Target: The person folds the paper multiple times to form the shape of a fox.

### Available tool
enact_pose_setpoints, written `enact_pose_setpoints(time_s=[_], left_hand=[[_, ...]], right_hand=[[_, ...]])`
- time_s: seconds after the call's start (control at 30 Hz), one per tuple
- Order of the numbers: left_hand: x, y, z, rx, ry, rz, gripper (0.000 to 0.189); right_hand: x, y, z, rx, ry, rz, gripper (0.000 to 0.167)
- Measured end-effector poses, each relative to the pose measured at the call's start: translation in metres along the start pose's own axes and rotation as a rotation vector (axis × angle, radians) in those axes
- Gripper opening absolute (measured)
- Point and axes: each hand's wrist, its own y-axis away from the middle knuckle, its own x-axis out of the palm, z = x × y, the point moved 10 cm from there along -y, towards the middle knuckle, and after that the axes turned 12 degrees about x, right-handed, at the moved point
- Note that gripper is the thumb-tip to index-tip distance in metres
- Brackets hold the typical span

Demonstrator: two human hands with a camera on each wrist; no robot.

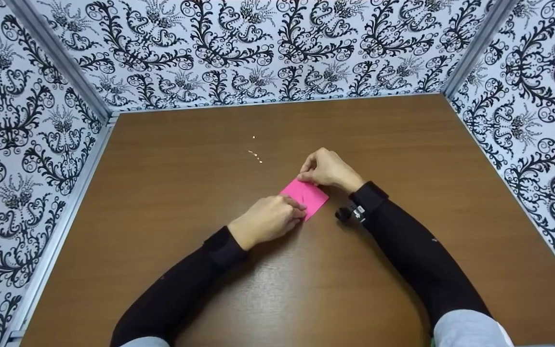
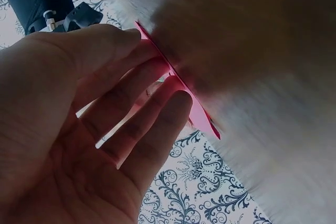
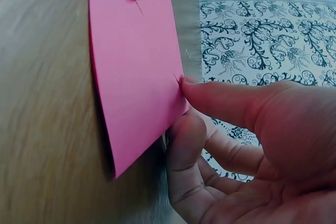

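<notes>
A square pink sheet of paper (image 1: 313,196) lies on the table, turned cornerwise, with short crease lines on its face. My right hand (image 1: 329,168) pinches its far corner between thumb and index finger (image 3: 186,135). In the right wrist view, the paper (image 3: 131,72) bows slightly, and its near edge stands a little off the wood. Across the sheet, my left hand (image 1: 270,217) rests its fingertips on the near-left part. The left wrist view shows the long fingers (image 2: 157,135) extended against the sheet, seen almost edge-on, with the thumb close to its edge.
The brown wooden table (image 1: 186,183) is bounded by patterned panels (image 1: 258,53) at the back and sides, joined by grey metal posts (image 1: 65,58). Small white specks (image 1: 257,156) show beyond the paper. A small black camera (image 1: 344,214) sticks out from the right wrist strap.
</notes>
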Motion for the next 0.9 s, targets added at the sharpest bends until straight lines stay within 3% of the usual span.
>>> enact_pose_setpoints(time_s=[0.23,0.6,0.9], left_hand=[[0.001,-0.002,-0.001,-0.009,0.005,0.01,0.021],[-0.001,0.0,0.006,-0.043,-0.023,-0.025,0.023],[-0.02,0.007,0.021,-0.086,-0.057,-0.12,0.019]], right_hand=[[-0.001,-0.001,-0.005,0.03,-0.065,0.043,0.017],[-0.014,0.008,0.004,0.004,-0.107,0.004,0.015],[-0.042,0.017,0.015,-0.061,-0.111,-0.145,0.01]])
